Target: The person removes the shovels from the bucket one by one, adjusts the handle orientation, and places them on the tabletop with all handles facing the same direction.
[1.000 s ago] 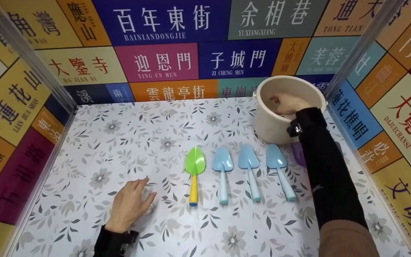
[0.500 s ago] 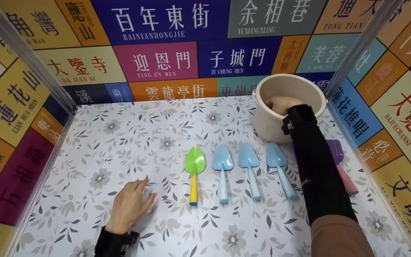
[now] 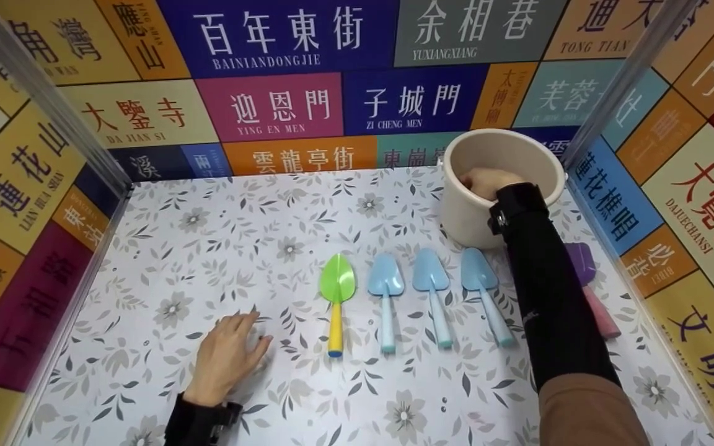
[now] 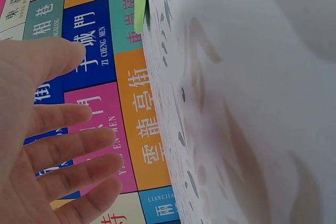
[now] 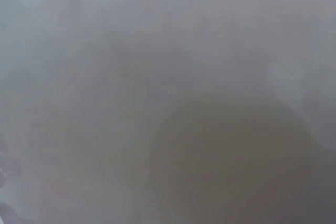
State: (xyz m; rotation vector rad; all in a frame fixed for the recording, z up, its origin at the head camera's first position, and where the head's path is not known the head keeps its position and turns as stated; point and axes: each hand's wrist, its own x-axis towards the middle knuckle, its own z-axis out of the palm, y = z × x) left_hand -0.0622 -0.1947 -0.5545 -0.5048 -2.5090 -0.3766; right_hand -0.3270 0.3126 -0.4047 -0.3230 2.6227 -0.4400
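Note:
My right hand [image 3: 492,180] reaches down inside a cream bucket [image 3: 471,220] at the back right of the table. Its fingers are hidden behind the near wall, so I cannot tell what they hold. Only a pale, blurred surface fills the right wrist view. My left hand [image 3: 224,356] is at the left of the table, fingers loosely spread and holding nothing; the left wrist view shows its fingers [image 4: 79,142] apart. Between the hands lie a green trowel [image 3: 337,282] with a yellow handle and three light blue trowels [image 3: 386,279], [image 3: 431,272], [image 3: 480,272], handles toward me.
A purple shovel [image 3: 582,263] with a pink handle lies at the right, partly covered by my right sleeve [image 3: 555,297]. Printed panels [image 3: 270,105] wall in the back and both sides. The white tabletop [image 3: 289,214] has a grey flower pattern.
My right hand has gone lower into the bucket and slightly left. The sleeve has shifted left, exposing more of the purple shovel. My left hand and the trowels have stayed in place.

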